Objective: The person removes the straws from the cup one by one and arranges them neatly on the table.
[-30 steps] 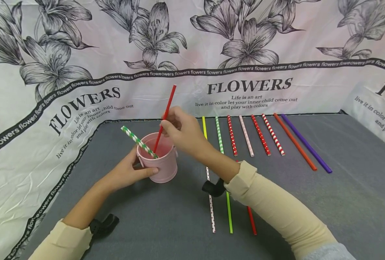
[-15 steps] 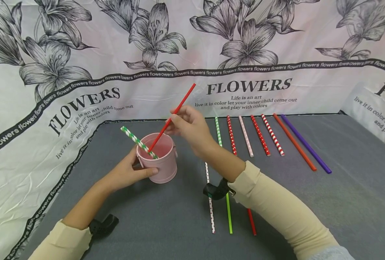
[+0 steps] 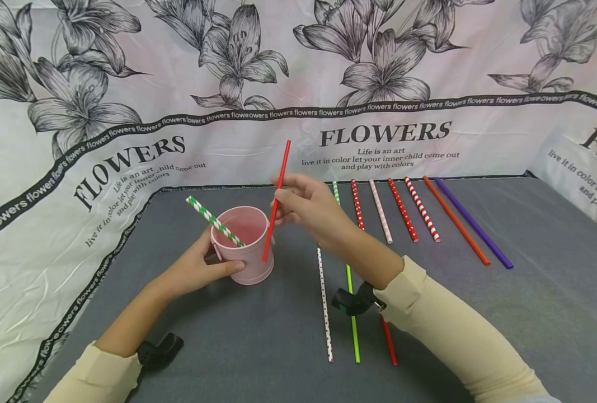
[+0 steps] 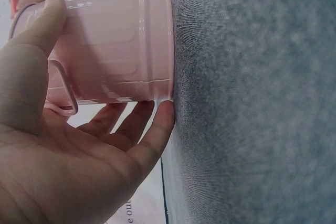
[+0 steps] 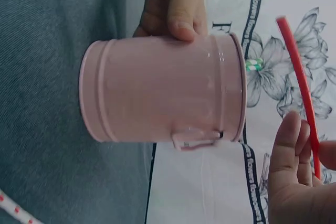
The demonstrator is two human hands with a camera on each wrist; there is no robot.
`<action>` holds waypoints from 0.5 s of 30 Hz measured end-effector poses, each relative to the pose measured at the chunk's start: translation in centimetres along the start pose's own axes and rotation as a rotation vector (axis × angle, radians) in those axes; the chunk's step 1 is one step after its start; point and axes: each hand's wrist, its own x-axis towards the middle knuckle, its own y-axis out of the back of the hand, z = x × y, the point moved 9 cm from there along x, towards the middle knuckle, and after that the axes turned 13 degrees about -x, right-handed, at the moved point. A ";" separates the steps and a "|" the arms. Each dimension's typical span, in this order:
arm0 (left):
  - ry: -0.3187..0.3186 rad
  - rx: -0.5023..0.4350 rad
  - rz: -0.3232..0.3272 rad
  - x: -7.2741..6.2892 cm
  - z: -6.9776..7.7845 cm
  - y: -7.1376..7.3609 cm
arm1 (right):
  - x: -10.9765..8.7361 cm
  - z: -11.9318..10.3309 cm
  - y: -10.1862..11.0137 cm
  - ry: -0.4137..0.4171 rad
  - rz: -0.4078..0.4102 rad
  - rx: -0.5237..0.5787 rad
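Observation:
My left hand [image 3: 202, 267] holds a small pink bucket [image 3: 248, 262] from its left side, with the thumb on the front wall. The fingers wrap behind the bucket's wall in the left wrist view. Inside leans a green-and-white striped straw [image 3: 212, 218], its top sticking out to the left. Just right of the bucket, my right hand [image 3: 313, 207] pinches a plain red straw [image 3: 284, 162] between thumb and fingers. This straw stands steeply, and its lower end shows in front of the bucket's right wall, outside the opening. The bucket's wire handle [image 4: 65, 95] hangs at its side.
At the back right lies a row of straws, among them a red-and-white striped straw [image 3: 422, 210], an orange straw [image 3: 456, 220] and a purple straw [image 3: 474, 223]. Nearer lie a dotted white straw [image 3: 325, 305], a lime straw [image 3: 355, 338] and another red straw [image 3: 390, 341], partly under my right arm.
The red straw has come out of the bucket: it tilted right, then swung upright outside the rim. My right hand has moved right; my left hand and the bucket have stayed put.

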 end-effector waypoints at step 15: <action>-0.010 -0.003 -0.002 -0.2 0.2 0.0 | -3.6 1.9 2.8 -0.123 -0.088 -0.226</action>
